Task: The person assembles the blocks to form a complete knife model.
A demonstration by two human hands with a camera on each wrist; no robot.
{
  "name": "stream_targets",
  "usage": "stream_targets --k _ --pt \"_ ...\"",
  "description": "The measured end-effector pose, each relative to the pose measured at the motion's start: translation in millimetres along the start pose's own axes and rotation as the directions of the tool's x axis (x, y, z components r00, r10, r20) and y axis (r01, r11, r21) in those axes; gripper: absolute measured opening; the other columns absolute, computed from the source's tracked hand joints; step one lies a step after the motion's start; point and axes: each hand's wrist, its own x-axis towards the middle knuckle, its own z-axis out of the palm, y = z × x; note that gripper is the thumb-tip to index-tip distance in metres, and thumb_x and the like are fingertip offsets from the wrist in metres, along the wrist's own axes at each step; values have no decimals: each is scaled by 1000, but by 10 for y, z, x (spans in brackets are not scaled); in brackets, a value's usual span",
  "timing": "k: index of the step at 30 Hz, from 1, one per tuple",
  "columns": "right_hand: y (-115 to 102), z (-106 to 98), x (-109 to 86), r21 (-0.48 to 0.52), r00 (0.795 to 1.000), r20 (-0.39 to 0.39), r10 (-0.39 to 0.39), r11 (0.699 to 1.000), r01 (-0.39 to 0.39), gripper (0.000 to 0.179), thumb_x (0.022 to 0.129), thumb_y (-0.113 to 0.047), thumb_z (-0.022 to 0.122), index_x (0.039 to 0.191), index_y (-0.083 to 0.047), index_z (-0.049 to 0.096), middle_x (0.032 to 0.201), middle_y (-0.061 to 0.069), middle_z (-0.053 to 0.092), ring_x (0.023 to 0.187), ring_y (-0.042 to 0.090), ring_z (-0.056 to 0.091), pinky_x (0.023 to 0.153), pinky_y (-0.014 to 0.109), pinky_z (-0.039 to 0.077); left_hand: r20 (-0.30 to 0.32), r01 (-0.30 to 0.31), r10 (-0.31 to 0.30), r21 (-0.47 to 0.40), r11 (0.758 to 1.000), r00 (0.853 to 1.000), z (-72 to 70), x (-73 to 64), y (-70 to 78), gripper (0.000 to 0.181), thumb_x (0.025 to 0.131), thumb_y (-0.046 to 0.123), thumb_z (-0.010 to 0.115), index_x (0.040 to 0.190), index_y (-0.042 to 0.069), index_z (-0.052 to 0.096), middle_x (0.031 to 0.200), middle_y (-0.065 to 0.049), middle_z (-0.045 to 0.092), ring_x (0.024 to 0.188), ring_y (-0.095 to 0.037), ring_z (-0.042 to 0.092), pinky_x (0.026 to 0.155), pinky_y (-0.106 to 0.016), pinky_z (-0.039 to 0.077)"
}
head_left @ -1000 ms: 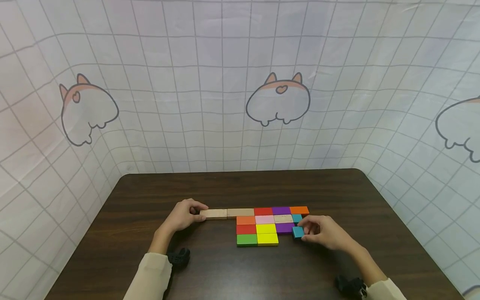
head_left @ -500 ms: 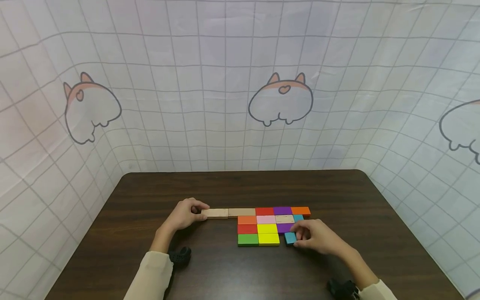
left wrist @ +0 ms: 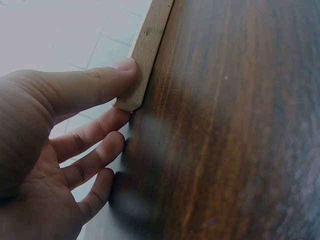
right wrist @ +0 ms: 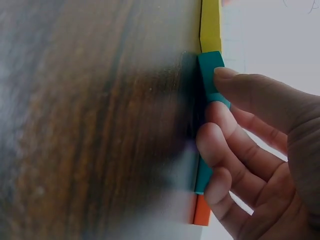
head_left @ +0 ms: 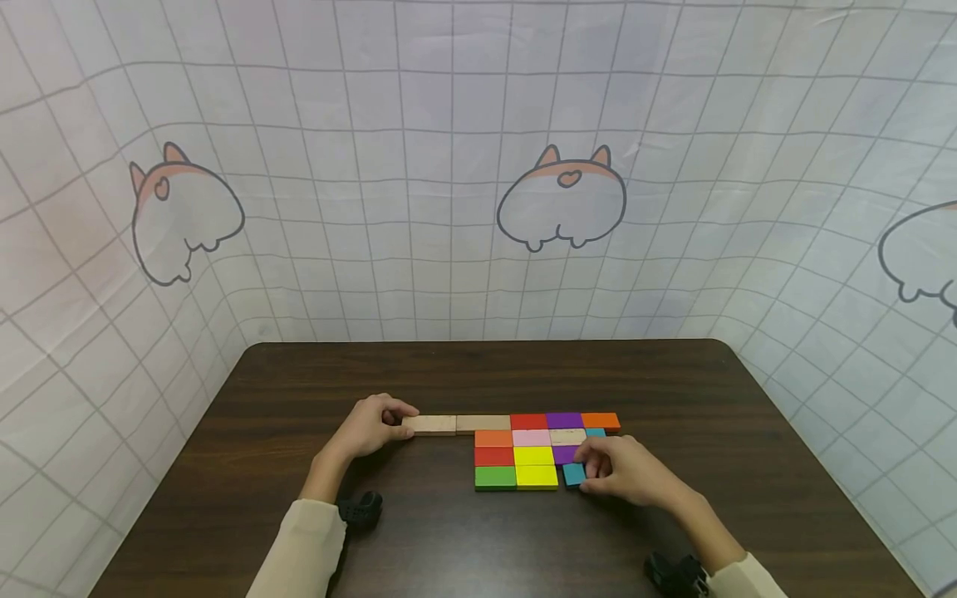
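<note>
My left hand (head_left: 368,428) pinches the left end of a plain wooden block (head_left: 432,425), the outermost one in the back row. In the left wrist view the thumb lies on that block's side. My right hand (head_left: 628,472) pinches a small blue block (head_left: 573,475) between thumb and fingers. It sits just right of the front yellow block (head_left: 536,477), with a narrow gap seen from the head. Behind the fingers are a purple block (head_left: 564,454) and another blue block (head_left: 595,432), both partly hidden.
The flat block pattern also has red, orange, pink and green pieces (head_left: 495,477) laid edge to edge on the dark wooden table (head_left: 419,548). A plain wooden block (head_left: 483,424) joins the back row to a red block (head_left: 527,421). A grid-patterned cloth (head_left: 374,208) surrounds the table.
My right hand has moved the blue block toward me and to the left, from beside the purple block to beside the front yellow one. The left hand keeps its place.
</note>
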Motion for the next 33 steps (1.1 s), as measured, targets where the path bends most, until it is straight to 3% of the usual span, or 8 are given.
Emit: stream_targets --k 33 --pt "-11 7 90 77 997 50 -55 996 51 20 89 -16 80 105 -10 70 80 -6 66 73 4 59 70 20 51 -4 5 -5 -4 1000 1000 15 12 -17 25 86 15 83 112 15 80 100 -4 66 85 -18 52 73 -32 45"
